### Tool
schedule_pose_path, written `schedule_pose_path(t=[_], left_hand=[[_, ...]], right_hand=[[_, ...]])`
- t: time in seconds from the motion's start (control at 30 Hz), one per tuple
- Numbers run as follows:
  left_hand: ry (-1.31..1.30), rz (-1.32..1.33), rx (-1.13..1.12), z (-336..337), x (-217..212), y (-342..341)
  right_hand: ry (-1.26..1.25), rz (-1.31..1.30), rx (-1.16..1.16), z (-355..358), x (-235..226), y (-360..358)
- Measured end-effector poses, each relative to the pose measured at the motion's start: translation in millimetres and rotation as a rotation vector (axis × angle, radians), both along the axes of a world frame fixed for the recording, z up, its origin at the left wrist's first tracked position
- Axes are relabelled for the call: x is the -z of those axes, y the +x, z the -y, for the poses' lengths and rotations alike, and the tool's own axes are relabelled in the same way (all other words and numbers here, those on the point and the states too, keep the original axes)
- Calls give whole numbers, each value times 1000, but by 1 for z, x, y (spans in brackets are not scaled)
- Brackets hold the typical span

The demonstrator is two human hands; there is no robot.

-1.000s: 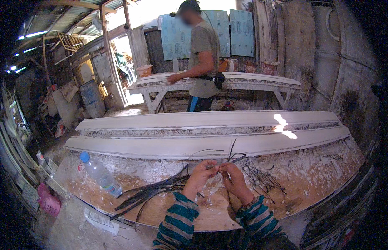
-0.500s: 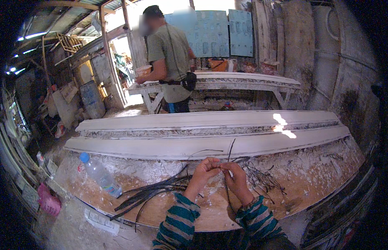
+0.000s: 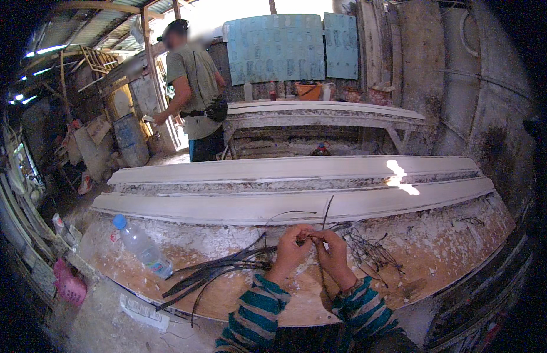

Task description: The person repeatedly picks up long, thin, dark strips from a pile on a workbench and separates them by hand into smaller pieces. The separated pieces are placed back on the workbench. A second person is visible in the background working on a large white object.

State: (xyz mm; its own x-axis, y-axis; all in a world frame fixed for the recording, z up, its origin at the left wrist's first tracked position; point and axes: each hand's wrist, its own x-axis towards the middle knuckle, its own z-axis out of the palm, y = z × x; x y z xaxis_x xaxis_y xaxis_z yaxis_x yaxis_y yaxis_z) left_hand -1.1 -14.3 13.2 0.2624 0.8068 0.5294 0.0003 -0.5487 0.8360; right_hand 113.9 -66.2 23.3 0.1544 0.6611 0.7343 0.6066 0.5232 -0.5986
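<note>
Black dark strand (image 3: 328,212) is the thing to look at on my feed: it pokes up just behind the fingertips and shows again below the right hand (image 3: 332,252); the bit between is hidden. Right hand's thumb and fingers are pinched shut around it as far as I can see. Left hand (image 3: 293,246) is curled in with its fingertips meeting the right's, but whatever's in there is too small for me to make out, so can't tell if it's gripping. Bundle of black strips (image 3: 211,272) lies left of the left hand on the table (image 3: 303,306), its near end partly hidden by that hand. Thin tangle (image 3: 360,242) sits just right of the right hand. Striped sleeves (image 3: 256,312) get cut off at the bottom edge.
</note>
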Motion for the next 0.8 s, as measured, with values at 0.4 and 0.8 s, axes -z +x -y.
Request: schedule_pose_path(t=[0.4,0.8], left_hand=[[343,-130,-180,5,-3,2],[-115,100,144,3,3,2]], right_hand=[[-217,-470,-194,-7,15,1],[-456,-923,-570,-13,11,19]])
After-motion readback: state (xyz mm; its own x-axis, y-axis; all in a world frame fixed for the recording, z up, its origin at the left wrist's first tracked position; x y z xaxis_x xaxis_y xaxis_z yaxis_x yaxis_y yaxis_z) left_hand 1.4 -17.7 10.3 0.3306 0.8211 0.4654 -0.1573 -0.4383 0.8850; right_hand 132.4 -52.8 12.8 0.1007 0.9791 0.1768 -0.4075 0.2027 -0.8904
